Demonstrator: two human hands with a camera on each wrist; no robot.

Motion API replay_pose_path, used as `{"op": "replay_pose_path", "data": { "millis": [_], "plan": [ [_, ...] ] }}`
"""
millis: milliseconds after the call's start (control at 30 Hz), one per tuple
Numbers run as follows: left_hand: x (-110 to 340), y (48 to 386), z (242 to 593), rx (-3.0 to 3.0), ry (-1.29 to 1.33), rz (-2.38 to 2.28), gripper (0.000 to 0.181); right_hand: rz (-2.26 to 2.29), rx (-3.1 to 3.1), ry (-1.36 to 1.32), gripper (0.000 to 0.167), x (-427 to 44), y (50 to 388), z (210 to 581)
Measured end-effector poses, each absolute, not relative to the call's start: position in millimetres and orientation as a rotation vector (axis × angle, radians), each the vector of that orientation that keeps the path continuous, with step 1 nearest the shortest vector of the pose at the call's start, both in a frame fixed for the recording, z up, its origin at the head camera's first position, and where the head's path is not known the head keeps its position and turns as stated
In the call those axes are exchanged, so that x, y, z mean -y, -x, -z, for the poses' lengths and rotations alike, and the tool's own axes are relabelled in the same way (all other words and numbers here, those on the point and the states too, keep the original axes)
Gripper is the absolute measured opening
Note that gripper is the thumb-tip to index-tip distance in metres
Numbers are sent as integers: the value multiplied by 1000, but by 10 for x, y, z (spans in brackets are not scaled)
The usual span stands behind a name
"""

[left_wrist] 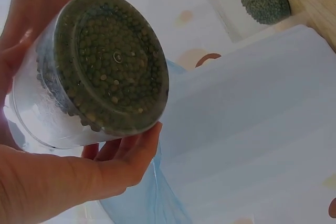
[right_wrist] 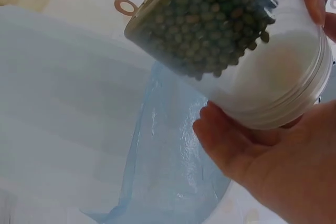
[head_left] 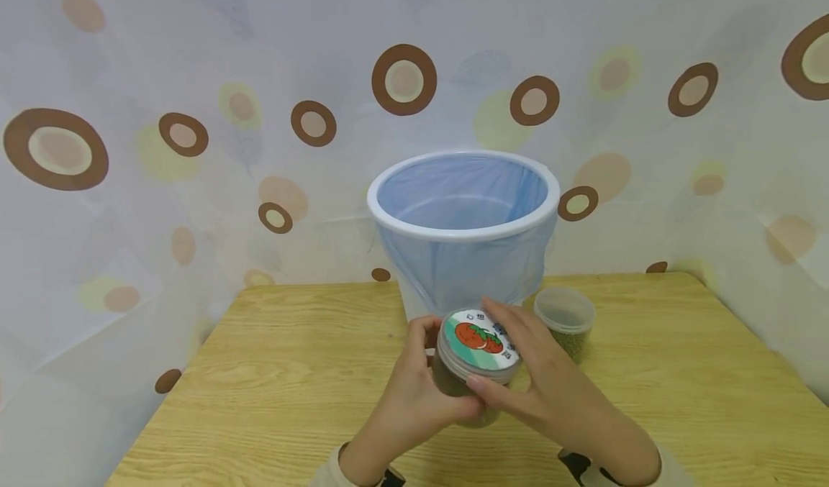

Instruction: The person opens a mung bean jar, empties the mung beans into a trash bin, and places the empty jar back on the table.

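Observation:
In the head view my left hand grips the body of a clear plastic jar above the front of the table. My right hand holds the jar's round lid, fingers and thumb on opposite sides of its edge. Printed on top are red tomatoes, green stripes and some characters. Small green beans, apparently mung beans, cover the jar's bottom in the left wrist view. From the right wrist, the jar appears partly filled, with the lid still on it.
A white bin lined with a blue plastic bag stands at the back of the wooden table. Right of it is a second clear jar, partly filled with green beans. Dotted sheeting hangs behind.

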State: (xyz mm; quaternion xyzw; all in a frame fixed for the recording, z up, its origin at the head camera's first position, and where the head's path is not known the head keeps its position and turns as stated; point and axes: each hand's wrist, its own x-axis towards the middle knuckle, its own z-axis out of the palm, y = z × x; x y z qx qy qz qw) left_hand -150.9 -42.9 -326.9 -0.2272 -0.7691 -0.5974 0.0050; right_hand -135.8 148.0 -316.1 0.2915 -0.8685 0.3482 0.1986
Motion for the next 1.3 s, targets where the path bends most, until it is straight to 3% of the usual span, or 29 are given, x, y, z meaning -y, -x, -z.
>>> {"op": "replay_pose_path", "data": {
  "millis": [267, 433, 767, 1300],
  "plan": [
    [430, 1496, 3278, 2376, 719, 1868, 76, -973, 2404, -927, 76, -1530, 1376, 3145],
    [352, 1477, 3353, 2321, 640, 1750, 78, -986, 2413, -733, 79, -1447, 1337, 3155],
    [148, 1494, 3579, 2115, 555, 1069, 90, -1089, 2452, -424, 84, -1216, 1234, 3186],
    [123, 1484, 3564, 2120, 588, 1025, 86, -1025, 2494, -326, 89, -1207, 1253, 3214]
  ]
}}
